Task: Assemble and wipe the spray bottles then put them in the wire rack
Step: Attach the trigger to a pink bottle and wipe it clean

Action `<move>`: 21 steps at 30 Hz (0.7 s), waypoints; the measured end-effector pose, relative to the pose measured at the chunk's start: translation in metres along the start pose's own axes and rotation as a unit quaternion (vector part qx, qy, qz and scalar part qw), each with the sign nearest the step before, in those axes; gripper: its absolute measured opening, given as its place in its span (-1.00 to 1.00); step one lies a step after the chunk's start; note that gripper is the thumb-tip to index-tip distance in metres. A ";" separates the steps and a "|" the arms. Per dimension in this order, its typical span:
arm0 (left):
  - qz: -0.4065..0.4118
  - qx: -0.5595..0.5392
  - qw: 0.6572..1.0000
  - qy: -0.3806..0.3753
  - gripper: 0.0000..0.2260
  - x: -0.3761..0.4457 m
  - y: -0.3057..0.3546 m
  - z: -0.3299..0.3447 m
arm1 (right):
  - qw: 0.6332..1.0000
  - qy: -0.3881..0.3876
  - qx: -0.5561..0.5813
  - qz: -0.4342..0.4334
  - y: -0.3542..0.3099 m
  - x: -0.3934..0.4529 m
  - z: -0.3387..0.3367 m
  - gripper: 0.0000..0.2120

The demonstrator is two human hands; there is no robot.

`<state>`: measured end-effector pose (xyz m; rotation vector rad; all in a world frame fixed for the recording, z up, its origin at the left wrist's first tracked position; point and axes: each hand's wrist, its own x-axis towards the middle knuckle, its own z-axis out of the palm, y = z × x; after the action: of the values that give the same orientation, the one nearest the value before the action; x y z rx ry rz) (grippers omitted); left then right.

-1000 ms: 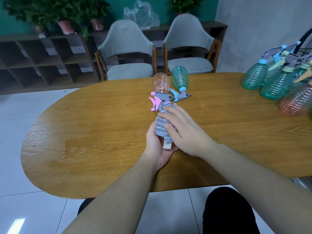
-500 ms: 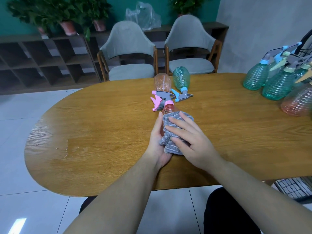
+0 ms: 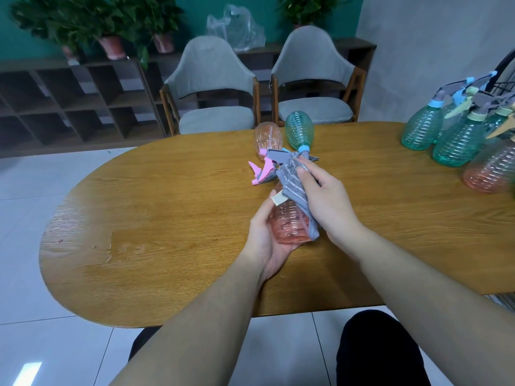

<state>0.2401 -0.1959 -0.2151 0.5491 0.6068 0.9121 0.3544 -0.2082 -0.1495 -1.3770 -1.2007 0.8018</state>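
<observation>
Oval wooden counter (image 3: 172, 218), two grey chairs (image 3: 214, 87) behind. Left hand (image 3: 267, 240) cradles a pink bottle (image 3: 289, 221); right hand (image 3: 326, 199) presses a grey cloth (image 3: 295, 188) on it.

Pink ribbed spray bottle (image 3: 289, 221) tilted above table, grey striped cloth (image 3: 295, 190) draped over its neck
</observation>
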 end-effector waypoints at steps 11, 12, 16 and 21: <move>0.009 -0.062 0.998 0.001 -0.58 0.004 -0.003 -0.010 | 0.931 -0.139 -0.309 -0.139 0.014 -0.011 0.005 -0.59; 0.008 -0.069 0.998 -0.003 -0.58 0.004 -0.003 -0.010 | 0.922 -0.145 -0.319 -0.162 0.016 -0.015 0.003 -0.58; 0.000 -0.080 0.997 0.002 -0.55 0.000 0.000 -0.008 | 0.907 -0.173 -0.320 -0.214 0.025 -0.027 -0.006 -0.56; -0.021 -0.118 0.993 -0.008 -0.48 -0.002 0.001 -0.006 | 0.889 -0.193 -0.306 -0.281 0.035 -0.033 -0.013 -0.61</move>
<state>0.2341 -0.1959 -0.2178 0.3292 0.4848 0.9239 0.3663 -0.2396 -0.1863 -1.2578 -2.1750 0.2776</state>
